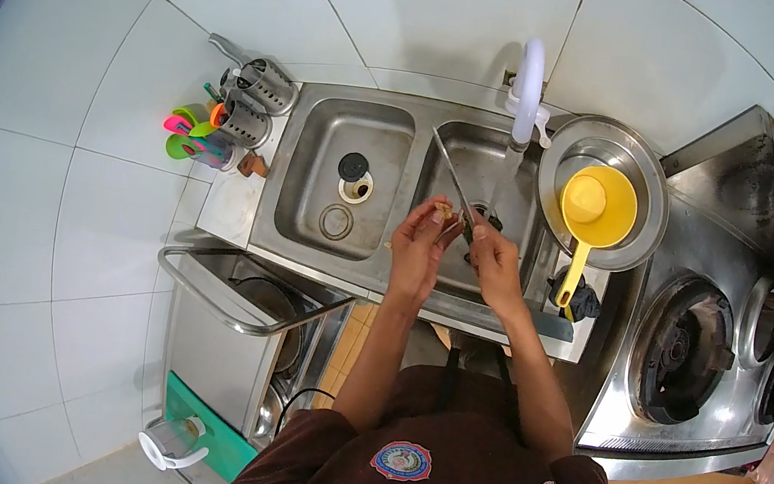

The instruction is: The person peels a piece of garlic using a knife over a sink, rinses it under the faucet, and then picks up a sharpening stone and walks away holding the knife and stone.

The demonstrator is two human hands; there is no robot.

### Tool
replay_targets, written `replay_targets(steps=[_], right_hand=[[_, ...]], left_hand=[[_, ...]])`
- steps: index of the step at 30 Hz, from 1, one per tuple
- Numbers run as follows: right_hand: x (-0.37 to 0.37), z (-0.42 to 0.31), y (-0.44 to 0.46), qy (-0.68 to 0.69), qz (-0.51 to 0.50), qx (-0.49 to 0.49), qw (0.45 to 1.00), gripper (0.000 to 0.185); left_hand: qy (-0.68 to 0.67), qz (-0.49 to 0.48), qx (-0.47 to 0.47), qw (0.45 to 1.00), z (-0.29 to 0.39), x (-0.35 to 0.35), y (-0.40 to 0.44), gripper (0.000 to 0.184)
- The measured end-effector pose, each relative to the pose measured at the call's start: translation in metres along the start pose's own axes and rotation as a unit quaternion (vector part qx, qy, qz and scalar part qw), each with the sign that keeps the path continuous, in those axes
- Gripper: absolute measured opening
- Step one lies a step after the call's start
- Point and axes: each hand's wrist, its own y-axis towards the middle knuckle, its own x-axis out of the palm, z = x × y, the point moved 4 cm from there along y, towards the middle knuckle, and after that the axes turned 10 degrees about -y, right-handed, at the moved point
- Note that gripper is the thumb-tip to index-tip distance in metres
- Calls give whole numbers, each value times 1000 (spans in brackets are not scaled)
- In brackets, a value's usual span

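Over the right basin of the steel sink [399, 193], my right hand [496, 268] is closed around a knife [453, 174], its long blade slanting up and to the left. My left hand [417, 251] pinches a small tan, knobbly piece of food [446, 211] close to the blade; its exact kind is too small to tell. Both hands are close together, fingertips almost touching. Behind them, the white faucet [530, 82] seems to be running a thin stream of water into the basin. Some dark green bits [495, 223] lie partly hidden beneath my hands.
A yellow dipper [598, 207] rests in a metal bowl [647, 233] at the sink's right. Beyond it is a gas stove [631, 362]. Perforated utensil holders [246, 123] stand on the left. A drain plug [352, 167] lies in the left basin. Below left is a metal cart [222, 322].
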Motion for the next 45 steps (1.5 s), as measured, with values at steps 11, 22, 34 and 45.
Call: replay_targets(steps=[11, 22, 34, 45], right_hand=[[-8, -3, 4, -55, -56, -12, 997, 43], [-12, -26, 4, -129, -61, -76, 987, 42], [-19, -10, 6, -2, -94, -3, 996, 41], [-24, -11, 8, 81, -90, 5, 993, 53]], left_hand=[[58, 1, -14, 998, 4, 4, -6, 27], [66, -4, -68, 996, 10, 7, -5, 28], [278, 11, 63, 958, 19, 23, -7, 24], [348, -11, 164, 923, 27, 37, -11, 15]])
